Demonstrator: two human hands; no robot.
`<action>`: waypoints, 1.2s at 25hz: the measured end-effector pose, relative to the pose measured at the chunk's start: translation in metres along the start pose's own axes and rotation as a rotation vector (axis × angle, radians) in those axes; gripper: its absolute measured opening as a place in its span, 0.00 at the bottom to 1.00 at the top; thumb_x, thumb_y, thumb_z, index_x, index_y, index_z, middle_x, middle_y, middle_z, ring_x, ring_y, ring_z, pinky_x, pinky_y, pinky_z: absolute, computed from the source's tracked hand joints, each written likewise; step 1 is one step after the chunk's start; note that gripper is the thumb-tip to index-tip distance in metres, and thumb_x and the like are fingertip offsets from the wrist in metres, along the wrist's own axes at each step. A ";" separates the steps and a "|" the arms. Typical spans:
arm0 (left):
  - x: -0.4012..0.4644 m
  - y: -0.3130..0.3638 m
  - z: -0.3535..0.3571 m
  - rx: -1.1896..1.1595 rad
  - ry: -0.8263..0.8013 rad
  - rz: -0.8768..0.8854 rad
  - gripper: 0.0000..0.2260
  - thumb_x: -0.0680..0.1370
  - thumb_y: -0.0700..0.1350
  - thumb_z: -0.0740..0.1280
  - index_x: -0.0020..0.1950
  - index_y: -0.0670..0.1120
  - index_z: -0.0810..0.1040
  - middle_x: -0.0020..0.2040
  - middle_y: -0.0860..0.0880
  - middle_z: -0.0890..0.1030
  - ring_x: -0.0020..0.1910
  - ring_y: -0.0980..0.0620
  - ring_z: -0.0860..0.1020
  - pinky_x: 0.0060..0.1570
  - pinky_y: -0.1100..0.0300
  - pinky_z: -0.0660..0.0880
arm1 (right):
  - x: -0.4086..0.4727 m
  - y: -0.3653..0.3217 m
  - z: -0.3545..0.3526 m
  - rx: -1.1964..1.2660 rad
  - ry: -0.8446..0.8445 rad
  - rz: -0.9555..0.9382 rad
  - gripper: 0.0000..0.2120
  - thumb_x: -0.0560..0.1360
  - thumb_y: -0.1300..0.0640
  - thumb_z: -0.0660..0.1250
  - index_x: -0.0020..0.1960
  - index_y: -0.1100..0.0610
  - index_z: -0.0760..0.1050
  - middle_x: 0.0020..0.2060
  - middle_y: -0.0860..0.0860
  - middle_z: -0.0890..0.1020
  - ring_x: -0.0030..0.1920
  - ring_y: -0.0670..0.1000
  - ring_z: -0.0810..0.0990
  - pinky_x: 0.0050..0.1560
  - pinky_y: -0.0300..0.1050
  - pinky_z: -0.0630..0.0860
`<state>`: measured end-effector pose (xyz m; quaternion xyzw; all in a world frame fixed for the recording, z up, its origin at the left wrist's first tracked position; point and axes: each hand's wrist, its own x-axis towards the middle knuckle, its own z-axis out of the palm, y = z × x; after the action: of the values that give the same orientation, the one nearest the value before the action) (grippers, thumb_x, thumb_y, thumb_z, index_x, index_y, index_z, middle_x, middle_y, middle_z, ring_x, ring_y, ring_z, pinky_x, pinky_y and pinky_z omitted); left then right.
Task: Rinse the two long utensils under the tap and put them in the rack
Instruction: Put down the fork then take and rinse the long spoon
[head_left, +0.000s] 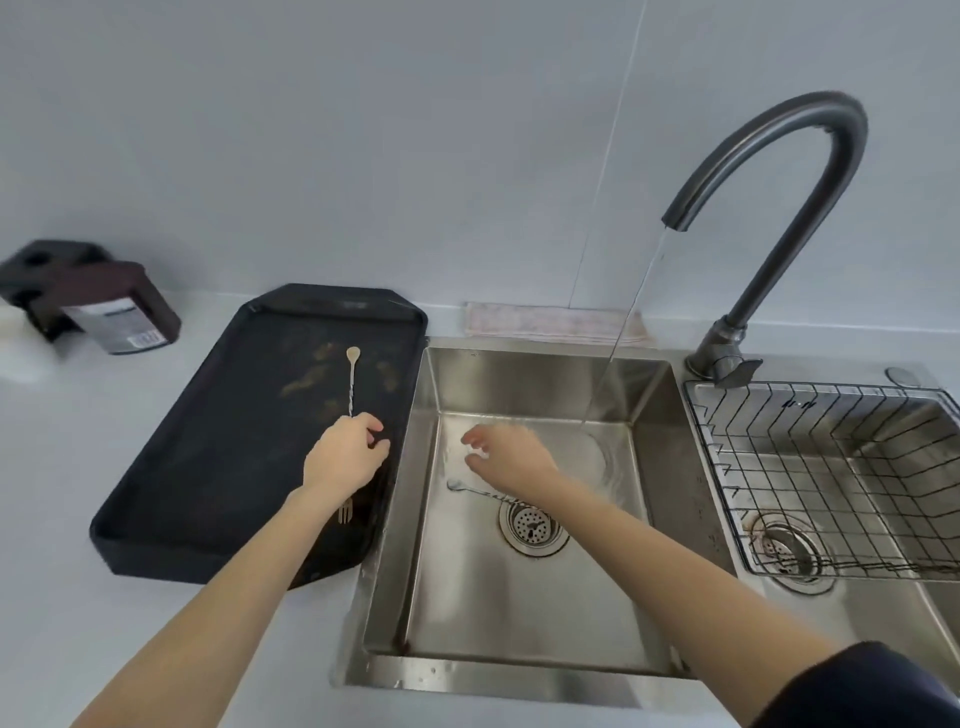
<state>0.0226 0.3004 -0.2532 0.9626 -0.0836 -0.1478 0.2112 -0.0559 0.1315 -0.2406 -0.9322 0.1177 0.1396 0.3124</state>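
Left hand (345, 457) over black tray (218, 467), fingers curled round middle of gold utensil (352, 379); fork end pokes out below wrist. Right hand (506, 457) in sink (519, 597), fingers loose, empty, above silver utensil (467, 488) on sink floor. Tap (779, 182) running. Rack (831, 467) right.

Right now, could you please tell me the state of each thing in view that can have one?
Tap: running into the left basin.
Gold utensil: on the black tray, left hand holds its middle.
Silver utensil: lying on the basin floor near the drain.
Right hand: over the basin, fingers loosely curled, holding nothing.
Wire rack: no utensils in it.
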 end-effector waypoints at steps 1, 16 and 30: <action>0.002 -0.007 -0.003 0.023 0.006 -0.003 0.14 0.77 0.46 0.62 0.62 0.44 0.73 0.59 0.43 0.77 0.55 0.43 0.77 0.55 0.50 0.76 | 0.005 -0.009 0.003 0.017 0.009 0.003 0.15 0.76 0.58 0.59 0.62 0.55 0.74 0.58 0.55 0.81 0.60 0.56 0.77 0.61 0.50 0.75; 0.026 -0.051 0.009 0.012 -0.049 -0.186 0.13 0.76 0.48 0.65 0.53 0.40 0.75 0.54 0.40 0.80 0.54 0.40 0.78 0.49 0.51 0.73 | 0.075 -0.078 0.066 0.414 -0.149 0.151 0.13 0.77 0.64 0.59 0.60 0.64 0.74 0.53 0.63 0.82 0.54 0.54 0.80 0.62 0.47 0.76; 0.017 -0.033 -0.010 -0.261 -0.113 -0.158 0.08 0.76 0.44 0.64 0.50 0.41 0.78 0.40 0.45 0.81 0.46 0.45 0.81 0.54 0.53 0.78 | 0.073 -0.084 0.060 0.876 -0.076 0.316 0.19 0.76 0.67 0.62 0.66 0.67 0.68 0.59 0.65 0.78 0.58 0.59 0.80 0.63 0.49 0.75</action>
<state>0.0449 0.3302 -0.2635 0.9207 0.0007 -0.2273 0.3171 0.0265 0.2243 -0.2645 -0.6774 0.2948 0.1565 0.6555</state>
